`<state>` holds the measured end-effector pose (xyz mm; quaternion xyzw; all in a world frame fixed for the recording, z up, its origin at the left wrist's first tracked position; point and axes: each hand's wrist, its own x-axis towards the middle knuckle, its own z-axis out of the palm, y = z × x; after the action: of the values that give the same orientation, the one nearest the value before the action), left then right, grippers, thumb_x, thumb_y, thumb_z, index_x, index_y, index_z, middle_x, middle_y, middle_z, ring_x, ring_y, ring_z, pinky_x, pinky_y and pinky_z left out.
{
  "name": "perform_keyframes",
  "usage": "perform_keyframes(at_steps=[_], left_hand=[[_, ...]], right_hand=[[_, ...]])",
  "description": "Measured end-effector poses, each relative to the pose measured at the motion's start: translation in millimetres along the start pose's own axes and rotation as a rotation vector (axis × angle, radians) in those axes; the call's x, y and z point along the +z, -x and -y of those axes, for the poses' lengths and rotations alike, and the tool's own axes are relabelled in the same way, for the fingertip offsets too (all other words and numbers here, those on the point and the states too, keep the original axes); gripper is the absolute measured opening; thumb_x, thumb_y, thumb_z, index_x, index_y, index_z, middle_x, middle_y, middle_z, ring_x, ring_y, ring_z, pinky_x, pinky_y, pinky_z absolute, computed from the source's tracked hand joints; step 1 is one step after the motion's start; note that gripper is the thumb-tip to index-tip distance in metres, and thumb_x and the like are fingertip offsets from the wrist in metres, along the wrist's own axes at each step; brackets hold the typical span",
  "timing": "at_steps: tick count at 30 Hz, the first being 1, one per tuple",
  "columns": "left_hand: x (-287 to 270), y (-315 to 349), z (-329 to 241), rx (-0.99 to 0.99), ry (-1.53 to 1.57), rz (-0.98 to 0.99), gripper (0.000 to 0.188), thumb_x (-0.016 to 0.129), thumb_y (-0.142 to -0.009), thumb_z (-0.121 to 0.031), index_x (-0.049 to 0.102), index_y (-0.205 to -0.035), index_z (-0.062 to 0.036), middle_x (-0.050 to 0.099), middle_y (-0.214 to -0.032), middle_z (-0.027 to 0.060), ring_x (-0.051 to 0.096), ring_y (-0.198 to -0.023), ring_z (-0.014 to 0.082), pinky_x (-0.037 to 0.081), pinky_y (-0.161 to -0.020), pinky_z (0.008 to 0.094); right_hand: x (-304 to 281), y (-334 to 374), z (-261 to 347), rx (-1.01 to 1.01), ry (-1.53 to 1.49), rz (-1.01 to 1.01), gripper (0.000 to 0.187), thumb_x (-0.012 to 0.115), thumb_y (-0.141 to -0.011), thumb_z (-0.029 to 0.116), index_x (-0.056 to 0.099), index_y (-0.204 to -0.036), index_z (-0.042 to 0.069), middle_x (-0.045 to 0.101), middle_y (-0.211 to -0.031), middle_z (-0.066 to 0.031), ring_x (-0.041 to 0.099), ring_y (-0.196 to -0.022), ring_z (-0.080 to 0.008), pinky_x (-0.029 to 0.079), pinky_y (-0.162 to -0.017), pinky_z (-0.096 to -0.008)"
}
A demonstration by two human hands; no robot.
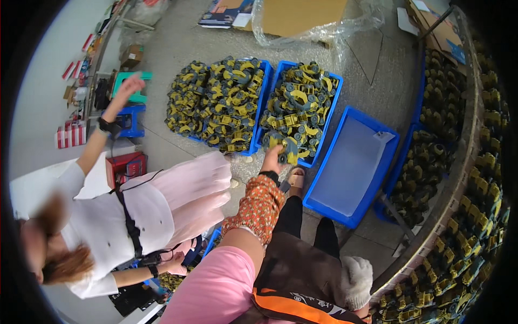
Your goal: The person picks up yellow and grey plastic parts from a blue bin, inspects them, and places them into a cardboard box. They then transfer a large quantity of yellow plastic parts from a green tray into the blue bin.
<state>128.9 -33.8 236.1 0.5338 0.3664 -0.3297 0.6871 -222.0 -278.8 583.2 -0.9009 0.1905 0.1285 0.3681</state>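
Note:
My left hand (pixel 273 160), bare, with a flowered sleeve cover on the forearm, grips a yellow and grey toy vehicle (pixel 290 150) with dark wheels. It is at the near end of a blue crate (pixel 336 97) heaped with similar toy vehicles (pixel 295 110). My right hand (pixel 356 282), in a whitish knitted glove, hangs low beside my dark apron (pixel 302 264). Its fingers do not show clearly, and I see nothing in it. To the right of the filled crate, a blue tray (pixel 350 164) with a pale bottom lies on the floor.
More crates of toy vehicles (pixel 232 102) stand left of the filled one. A rack (pixel 467 135) at the right carries many more. Another person (pixel 124 227) stands close at my left, one arm stretched out. Cardboard (pixel 302 16) and clear plastic wrap (pixel 264 27) lie at the far side.

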Motion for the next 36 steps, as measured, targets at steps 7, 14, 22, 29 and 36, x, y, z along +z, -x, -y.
perform_keyframes(at_steps=[7,14,22,29,36], left_hand=[[63.0,-111.9,-24.2,-0.026,-0.136,-0.055,0.054,0.071,-0.097,-0.036,0.049,-0.145,-0.0217,0.05,-0.15,0.0053,0.051,-0.134,0.0357,0.043,-0.106,0.0657],[60.2,-166.2,-21.8,0.132,-0.136,-0.038,0.084,0.063,-0.101,-0.023,0.011,-0.167,-0.0186,0.044,-0.155,0.016,0.055,-0.131,0.0419,0.047,-0.102,0.0574],[32.7,-114.2,-34.6,0.178,-0.224,-0.129,0.08,0.067,-0.1,-0.016,0.02,-0.164,-0.0182,0.044,-0.155,0.0186,0.055,-0.135,0.0428,0.049,-0.108,0.0591],[-36.7,-68.7,-2.7,-0.012,-0.529,-0.024,0.055,0.064,-0.103,-0.026,0.043,-0.153,-0.0155,0.055,-0.149,0.0133,0.061,-0.128,0.0331,0.05,-0.107,0.0501],[-128.5,1.6,33.2,-0.357,-0.887,-0.116,0.055,0.058,-0.105,-0.032,0.044,-0.154,-0.0127,0.062,-0.142,0.0115,0.064,-0.125,0.0283,0.051,-0.104,0.0448]], right_hand=[[106.5,-43.0,-69.4,0.226,-0.027,0.137,0.029,0.069,-0.087,0.013,0.069,-0.116,0.012,0.069,-0.106,-0.0149,0.065,-0.099,-0.0381,0.051,-0.085,-0.051],[206.4,-55.5,-178.5,0.499,-0.279,0.042,0.026,0.065,-0.091,0.011,0.07,-0.116,0.004,0.071,-0.104,-0.019,0.068,-0.099,-0.0395,0.054,-0.089,-0.0456],[348.8,-41.6,-319.7,0.955,-0.441,-0.022,0.033,0.068,-0.088,0.022,0.07,-0.11,-0.002,0.072,-0.098,-0.0162,0.068,-0.095,-0.0275,0.052,-0.088,-0.0403],[397.1,-86.0,-344.4,1.729,-1.31,-0.241,0.043,0.068,-0.096,0.028,0.062,-0.132,0.005,0.066,-0.13,-0.0132,0.062,-0.117,-0.0321,0.048,-0.097,-0.0552],[475.7,-92.7,-373.1,1.469,-2.187,-0.812,0.047,0.063,-0.102,0.018,0.051,-0.146,0.006,0.055,-0.148,-0.017,0.053,-0.137,-0.0367,0.041,-0.118,-0.0595]])
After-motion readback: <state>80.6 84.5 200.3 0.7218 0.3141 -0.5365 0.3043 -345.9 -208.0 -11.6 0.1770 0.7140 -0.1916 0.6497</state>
